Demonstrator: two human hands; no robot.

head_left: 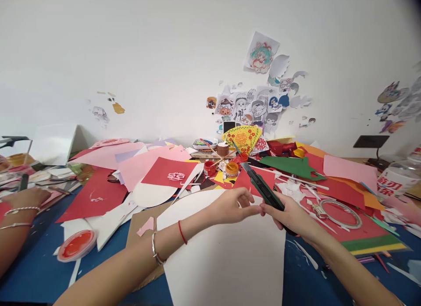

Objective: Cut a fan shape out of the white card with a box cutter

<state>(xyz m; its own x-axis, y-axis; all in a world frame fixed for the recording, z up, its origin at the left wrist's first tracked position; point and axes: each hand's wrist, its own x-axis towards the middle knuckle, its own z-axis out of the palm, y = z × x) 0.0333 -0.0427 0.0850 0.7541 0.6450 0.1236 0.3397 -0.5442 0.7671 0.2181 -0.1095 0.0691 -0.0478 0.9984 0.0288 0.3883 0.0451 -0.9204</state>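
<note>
In my right hand (291, 214) is a dark green utility knife (265, 187), its blade pointing up and to the left. Beside it, my left hand (235, 205) has loosely curved fingers with a gap between them and the thumb; nothing shows in its grasp. The tips of both hands meet, or nearly meet, just left of the knife's body. Beneath my hands lies a large sheet of white paper (226, 262), on top of a brown cardboard piece (144, 240) that shows at its left. A small pink paper scrap (145, 227) rests on the cardboard.
At the far left is another person's hand (28, 198). A dish of red paint (77, 244) stands on the blue table (108, 271). Paint jars (232, 169), a yellow fan-shaped piece (243, 137) and red paper (169, 171) lie ahead. A ring-shaped frame (340, 213) is at right.
</note>
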